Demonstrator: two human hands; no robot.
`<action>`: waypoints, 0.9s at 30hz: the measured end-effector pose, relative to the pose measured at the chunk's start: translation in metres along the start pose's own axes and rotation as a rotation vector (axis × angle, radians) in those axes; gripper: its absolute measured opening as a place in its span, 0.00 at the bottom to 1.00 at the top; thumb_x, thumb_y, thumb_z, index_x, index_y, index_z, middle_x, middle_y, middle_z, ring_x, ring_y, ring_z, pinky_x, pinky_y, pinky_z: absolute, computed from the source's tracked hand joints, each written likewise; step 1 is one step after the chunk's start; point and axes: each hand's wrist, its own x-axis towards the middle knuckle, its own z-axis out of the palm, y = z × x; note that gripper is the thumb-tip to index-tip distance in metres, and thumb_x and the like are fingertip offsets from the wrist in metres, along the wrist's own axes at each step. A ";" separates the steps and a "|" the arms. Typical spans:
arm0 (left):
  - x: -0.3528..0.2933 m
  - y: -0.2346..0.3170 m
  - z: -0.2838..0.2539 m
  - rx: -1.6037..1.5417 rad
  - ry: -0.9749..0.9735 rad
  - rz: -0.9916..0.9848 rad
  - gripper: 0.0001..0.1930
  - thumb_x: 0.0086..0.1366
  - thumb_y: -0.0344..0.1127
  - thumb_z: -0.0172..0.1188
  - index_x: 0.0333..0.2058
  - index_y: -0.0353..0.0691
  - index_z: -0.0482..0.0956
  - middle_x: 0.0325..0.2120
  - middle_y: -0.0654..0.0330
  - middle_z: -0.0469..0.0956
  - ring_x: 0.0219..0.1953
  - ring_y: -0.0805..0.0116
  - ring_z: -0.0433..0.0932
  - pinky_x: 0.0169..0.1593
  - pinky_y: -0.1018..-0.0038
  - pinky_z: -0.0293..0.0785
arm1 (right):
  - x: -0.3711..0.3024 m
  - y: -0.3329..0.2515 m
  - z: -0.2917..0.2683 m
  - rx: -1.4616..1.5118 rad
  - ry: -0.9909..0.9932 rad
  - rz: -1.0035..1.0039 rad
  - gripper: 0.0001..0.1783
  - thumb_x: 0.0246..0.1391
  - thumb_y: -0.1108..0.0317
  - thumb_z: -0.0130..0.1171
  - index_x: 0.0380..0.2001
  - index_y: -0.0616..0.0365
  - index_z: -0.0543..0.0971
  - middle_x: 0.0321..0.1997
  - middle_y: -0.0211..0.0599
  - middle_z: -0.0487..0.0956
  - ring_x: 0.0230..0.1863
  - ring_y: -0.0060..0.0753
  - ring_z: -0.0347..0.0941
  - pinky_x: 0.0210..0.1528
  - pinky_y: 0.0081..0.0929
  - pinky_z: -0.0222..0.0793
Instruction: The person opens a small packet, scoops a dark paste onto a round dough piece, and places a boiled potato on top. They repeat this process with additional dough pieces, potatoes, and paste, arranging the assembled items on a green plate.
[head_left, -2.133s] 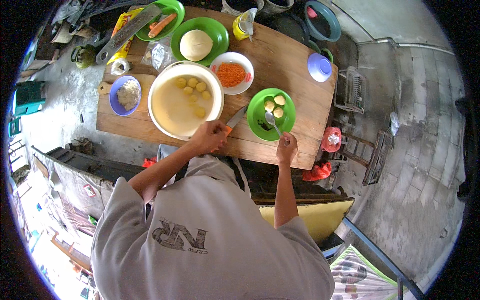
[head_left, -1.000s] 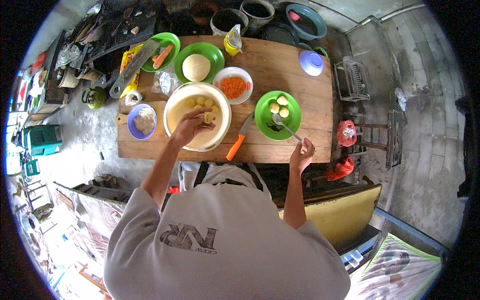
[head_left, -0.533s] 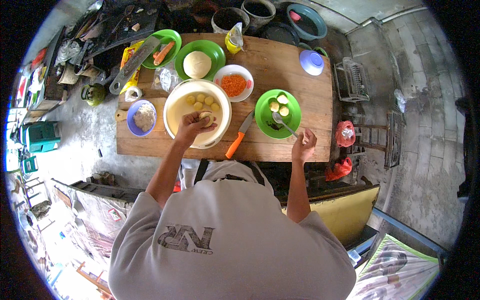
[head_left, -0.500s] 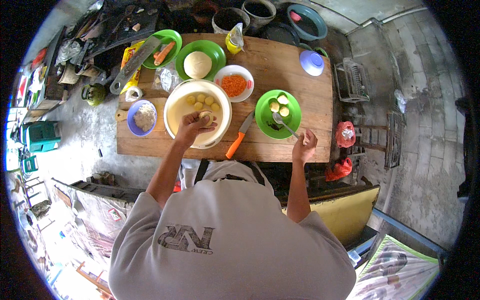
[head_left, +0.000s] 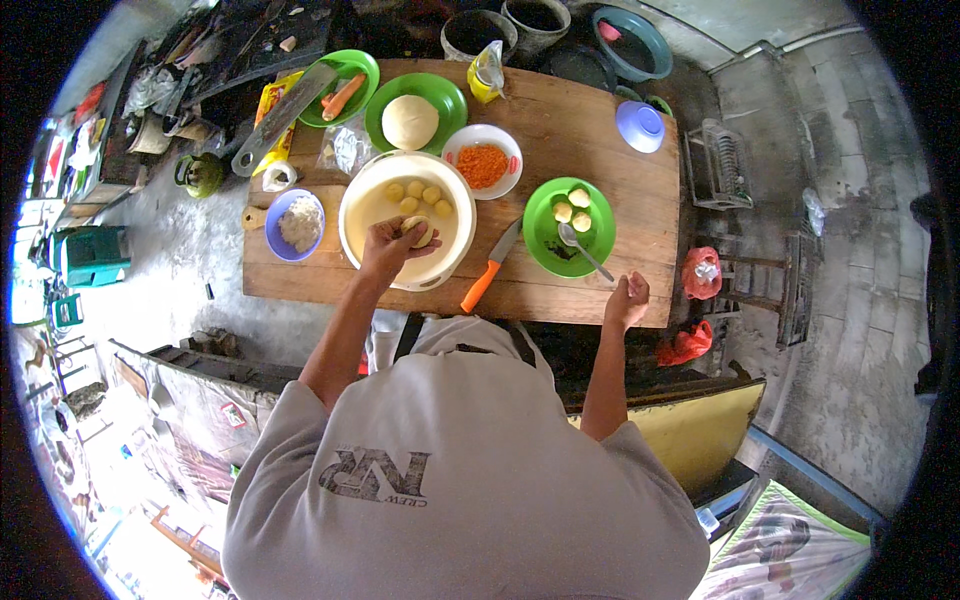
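Note:
My left hand (head_left: pixel 392 252) is closed around a piece of pale dough (head_left: pixel 421 234) above the near part of a white basin (head_left: pixel 350 222). Several yellowish dough balls (head_left: pixel 431 194) lie in the basin. My right hand (head_left: pixel 628 300) is at the table's near right edge with its fingers curled and nothing visible in them. Just beyond it, a spoon (head_left: pixel 590 257) rests on a green plate (head_left: pixel 540 205), its handle across the rim. Three pale yellow pieces (head_left: pixel 580 198) and some dark filling (head_left: pixel 562 251) are on that plate.
An orange-handled knife (head_left: pixel 490 272) lies between basin and plate. Around the basin stand a bowl of orange shreds (head_left: pixel 482 167), a large dough ball (head_left: pixel 410 122) on a green plate, and a purple bowl of white food (head_left: pixel 300 222). A blue-purple bowl (head_left: pixel 640 127) sits far right.
My right hand has drawn back toward the near right, away from the spoon's handle, its fingers now more curled. My left hand keeps the dough over the basin. The whole view has shifted slightly.

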 end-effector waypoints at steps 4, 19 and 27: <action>-0.005 0.004 0.002 -0.014 0.051 -0.064 0.22 0.76 0.42 0.61 0.54 0.25 0.77 0.44 0.46 0.84 0.44 0.57 0.88 0.47 0.67 0.89 | 0.005 0.002 0.003 0.284 -0.104 0.413 0.33 0.61 0.47 0.66 0.60 0.57 0.76 0.56 0.48 0.79 0.48 0.42 0.80 0.46 0.39 0.77; -0.003 -0.014 -0.005 -0.046 0.056 0.003 0.24 0.77 0.43 0.59 0.55 0.22 0.76 0.45 0.44 0.85 0.44 0.55 0.88 0.47 0.66 0.88 | -0.011 -0.060 -0.002 -0.272 -0.171 -0.171 0.36 0.62 0.54 0.68 0.70 0.48 0.69 0.55 0.50 0.77 0.55 0.49 0.77 0.52 0.49 0.76; -0.012 -0.006 0.012 -0.059 0.072 0.013 0.18 0.72 0.34 0.66 0.52 0.24 0.79 0.44 0.47 0.85 0.42 0.57 0.88 0.47 0.68 0.88 | 0.001 -0.058 0.001 -0.455 -0.519 -0.227 0.39 0.60 0.53 0.70 0.73 0.36 0.69 0.40 0.47 0.81 0.43 0.47 0.81 0.44 0.47 0.77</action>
